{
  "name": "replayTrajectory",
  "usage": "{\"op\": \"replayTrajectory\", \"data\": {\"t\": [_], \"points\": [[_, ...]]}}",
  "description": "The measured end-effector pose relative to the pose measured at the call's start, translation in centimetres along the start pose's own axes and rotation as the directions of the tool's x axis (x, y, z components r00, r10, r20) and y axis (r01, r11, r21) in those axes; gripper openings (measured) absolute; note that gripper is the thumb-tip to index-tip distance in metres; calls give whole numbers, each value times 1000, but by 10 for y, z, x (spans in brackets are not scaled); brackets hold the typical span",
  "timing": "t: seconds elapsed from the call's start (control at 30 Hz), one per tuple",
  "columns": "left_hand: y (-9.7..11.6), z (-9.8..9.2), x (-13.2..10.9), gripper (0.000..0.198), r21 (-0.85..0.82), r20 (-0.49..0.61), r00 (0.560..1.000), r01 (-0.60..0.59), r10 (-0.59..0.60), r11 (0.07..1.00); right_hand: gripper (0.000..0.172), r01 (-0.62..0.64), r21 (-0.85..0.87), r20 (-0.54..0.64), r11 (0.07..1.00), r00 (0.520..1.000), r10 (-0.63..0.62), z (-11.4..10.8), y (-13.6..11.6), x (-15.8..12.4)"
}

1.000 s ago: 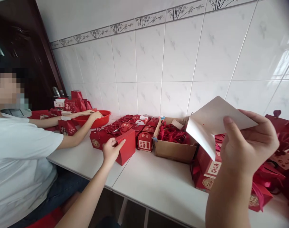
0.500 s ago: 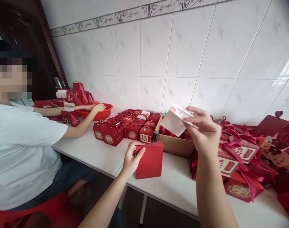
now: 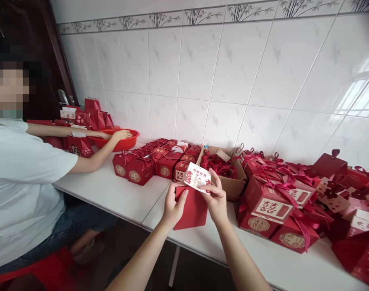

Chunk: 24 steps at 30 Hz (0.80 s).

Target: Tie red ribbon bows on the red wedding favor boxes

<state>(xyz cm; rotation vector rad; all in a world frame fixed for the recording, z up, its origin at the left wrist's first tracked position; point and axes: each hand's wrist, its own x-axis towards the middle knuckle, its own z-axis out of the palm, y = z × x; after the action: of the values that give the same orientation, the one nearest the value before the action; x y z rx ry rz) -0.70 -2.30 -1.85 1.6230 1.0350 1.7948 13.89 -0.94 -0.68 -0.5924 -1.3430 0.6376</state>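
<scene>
My left hand grips a plain red gift box by its upper left edge, at the front of the table. The thumb lies across the face turned to me. My right hand is closed on a white printed card with red characters and a small drawn couple. The card is held tilted at the top edge of the box and overlaps it in view. Whether the card touches the box's opening cannot be made out. Behind the hands stands a cardboard carton holding dark red ribbons.
Rows of small red boxes stand left of the carton. A pile of ribboned boxes fills the right side of the white table. At left, a seated person reaches into a red basin beside more boxes. A tiled wall runs behind.
My right hand has come down and left with the card, from above the carton to the top of the red box. The card's printed side now faces me. My view has shifted right.
</scene>
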Motion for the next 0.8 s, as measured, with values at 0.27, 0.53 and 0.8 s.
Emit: {"op": "replayTrajectory", "data": {"t": [0.27, 0.53, 0.8], "points": [[-4, 1, -2, 19, 8, 5, 1000, -6, 6, 1000, 3, -101, 164, -143, 981, 982, 124, -3, 3, 0], [-8, 2, -3, 17, 26, -29, 1000, 13, -12, 1000, 3, -80, 151, -135, 985, 986, 101, 1, -6, 9], [-6, 3, -3, 24, -58, -39, 999, 4, -6, 998, 9, 162, -81, 67, 983, 985, -157, -14, -6, -1]]}}
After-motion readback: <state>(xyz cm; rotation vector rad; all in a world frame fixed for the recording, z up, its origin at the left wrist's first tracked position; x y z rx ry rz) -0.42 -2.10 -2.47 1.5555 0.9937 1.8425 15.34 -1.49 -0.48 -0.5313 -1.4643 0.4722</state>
